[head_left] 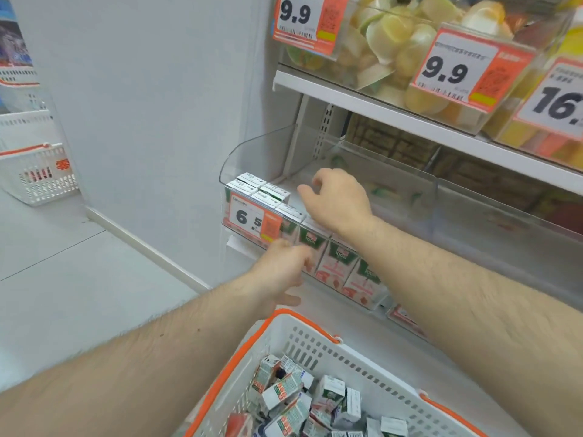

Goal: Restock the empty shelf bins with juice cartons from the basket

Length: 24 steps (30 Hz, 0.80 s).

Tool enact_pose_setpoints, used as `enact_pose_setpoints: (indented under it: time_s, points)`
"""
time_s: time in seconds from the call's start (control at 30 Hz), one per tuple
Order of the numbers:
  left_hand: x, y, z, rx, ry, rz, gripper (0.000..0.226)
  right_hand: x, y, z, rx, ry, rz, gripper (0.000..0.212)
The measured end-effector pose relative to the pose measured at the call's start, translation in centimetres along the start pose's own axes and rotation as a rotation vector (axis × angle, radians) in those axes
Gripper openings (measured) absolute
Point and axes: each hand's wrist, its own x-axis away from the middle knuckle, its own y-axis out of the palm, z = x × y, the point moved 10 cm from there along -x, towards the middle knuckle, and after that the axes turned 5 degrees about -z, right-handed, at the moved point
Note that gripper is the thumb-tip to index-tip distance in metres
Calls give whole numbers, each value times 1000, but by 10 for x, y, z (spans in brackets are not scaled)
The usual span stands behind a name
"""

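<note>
— So, from the head camera: why is the right hand (334,200) up over the clear plastic shelf bin (252,159)?

— It hovers above the row of small white-topped juice cartons (268,193) packed at the bin's front, fingers curled loosely, gripping nothing I can see. Squaring up the row, I'd judge.

— And the left hand (280,272)?

— Pressed against the bin's front wall, just beside the orange price tag (255,219), fingers hidden (whether it holds anything I cannot tell). Probably steadying the front.

— Room to move?

— Behind the cartons the bin floor is bare back to its rear, and the neighbouring clear bin (394,187) looks nearly empty. The white shelf (362,99) above hangs low, so cartons must go in under its edge.

— Supply?

— Loose cartons lie jumbled in the white slotted basket with orange handles (315,348), directly below the hands.
</note>
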Motion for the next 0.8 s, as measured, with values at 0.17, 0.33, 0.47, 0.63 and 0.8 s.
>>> enact_pose_setpoints:
  time_s: [0.17, 0.33, 0.47, 0.63, 0.8]
  points:
    - [23, 41, 3, -646, 193, -164, 35, 126, -43, -16, -87, -469, 400, 18]
    - [35, 82, -32, -1097, 254, -354, 18, 201, -7, 32, -174, -372, 265, 19]
    - [38, 89, -68, -1258, 166, -418, 31, 235, 33, 94, -279, -88, 111, 14]
    - [32, 91, -127, -1569, 50, -539, 40, 271, 103, 162, -267, 209, -244, 16]
    - [14, 78, -178, -1685, -104, -480, 38, 320, 185, 200, -249, 307, -675, 13]
